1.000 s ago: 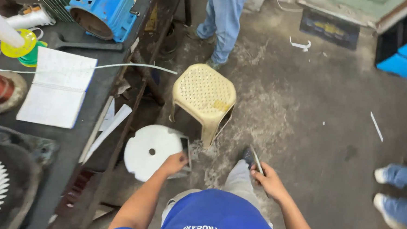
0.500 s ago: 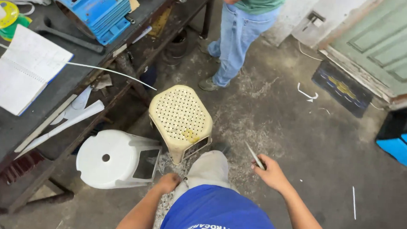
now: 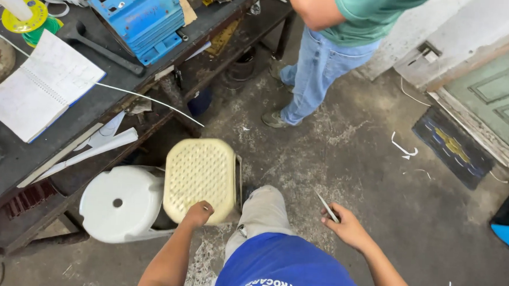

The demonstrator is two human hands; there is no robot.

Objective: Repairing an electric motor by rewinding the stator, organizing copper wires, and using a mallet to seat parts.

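Left hand (image 3: 197, 213) gripped yellow stool (image 3: 200, 178) edge, white stool (image 3: 121, 203) beside. Right hand (image 3: 346, 226) fingers pinched thin strip (image 3: 327, 208). Bystander (image 3: 323, 54) head cut off.

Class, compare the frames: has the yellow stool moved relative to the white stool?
Yes. The yellow stool, gripped by the left hand, now overlaps the white stool; earlier it stood apart, farther away.

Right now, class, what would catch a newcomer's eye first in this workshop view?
The cream perforated stool at centre, gripped at its near edge by the left hand, with a white round stool beside it. The right hand holds a thin rod over the concrete floor. On the dark workbench upper left sit a blue motor and an open notebook.
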